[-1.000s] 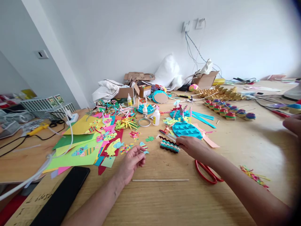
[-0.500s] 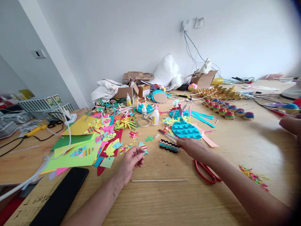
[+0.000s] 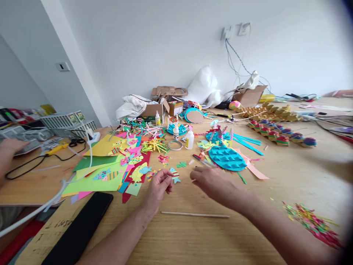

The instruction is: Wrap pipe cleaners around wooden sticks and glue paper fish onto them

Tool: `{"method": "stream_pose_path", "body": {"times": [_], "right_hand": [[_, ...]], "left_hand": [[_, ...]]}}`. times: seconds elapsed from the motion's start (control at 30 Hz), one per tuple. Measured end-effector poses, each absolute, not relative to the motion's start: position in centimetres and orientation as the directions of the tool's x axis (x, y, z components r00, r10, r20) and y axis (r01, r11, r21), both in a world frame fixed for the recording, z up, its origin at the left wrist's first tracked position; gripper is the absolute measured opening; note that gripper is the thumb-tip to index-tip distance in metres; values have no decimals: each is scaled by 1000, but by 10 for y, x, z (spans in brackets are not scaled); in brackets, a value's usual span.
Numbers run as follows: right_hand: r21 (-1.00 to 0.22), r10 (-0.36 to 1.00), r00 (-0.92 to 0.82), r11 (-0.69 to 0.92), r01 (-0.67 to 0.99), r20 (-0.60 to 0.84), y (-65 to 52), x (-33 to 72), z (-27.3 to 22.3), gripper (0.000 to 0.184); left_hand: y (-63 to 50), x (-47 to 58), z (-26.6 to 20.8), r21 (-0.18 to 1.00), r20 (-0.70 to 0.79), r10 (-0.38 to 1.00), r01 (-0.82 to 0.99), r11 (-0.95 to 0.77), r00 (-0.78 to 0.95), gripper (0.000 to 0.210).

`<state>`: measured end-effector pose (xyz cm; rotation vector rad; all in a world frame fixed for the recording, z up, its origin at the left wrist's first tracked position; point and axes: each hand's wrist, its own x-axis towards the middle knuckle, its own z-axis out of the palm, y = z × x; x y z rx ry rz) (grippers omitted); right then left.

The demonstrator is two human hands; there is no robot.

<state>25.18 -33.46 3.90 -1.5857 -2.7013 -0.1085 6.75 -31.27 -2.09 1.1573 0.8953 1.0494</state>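
The striped paper fish (image 3: pixel 174 174) lies at mid-frame, just beside the left hand (image 3: pixel 160 187). The right hand (image 3: pixel 213 184) is curled over the table (image 3: pixel 190 241); whether either grip is apart or together, I cannot tell. The step looks like close handling, calling for light fingers. Open room spreads lower centre, around the thin stick (image 3: pixel 195 214), bounded lower left by a flat black object (image 3: pixel 79 228).

Right hand (image 3: pixel 213 181) is hiding its palm — contents unclear, left hand (image 3: pixel 161 184) is partly covering confetti (image 3: pixel 150 175), co-worker's arm (image 3: pixel 8 154) is being cropped by the left edge.
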Motion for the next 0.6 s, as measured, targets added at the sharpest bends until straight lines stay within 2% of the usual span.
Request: {"method": "stream_pose_path", "body": {"times": [0.13,0.33,0.43,0.5,0.6], "right_hand": [[6,797,-604,604,797,-5,-337,211,20,12],[-33,802,-595,594,804,-48,-332,197,-18,19],[-56,818,-574,573,818,-21,-331,199,-23,20],[-74,823,-568,566,821,-17,-332,200,-22,20],[-95,827,-562,557,825,-29,-334,198,-21,22]], "left_hand": [[-310,64,-20,988,63,978,-148,-33,201,23],[-304,64,-22,991,108,981,-100,-93,159,14],[-307,69,-7,990,131,968,-84,-115,215,8],[-307,72,9,989,142,940,-11,-145,310,7],[-292,76,31,955,220,879,89,-282,423,11]]}}
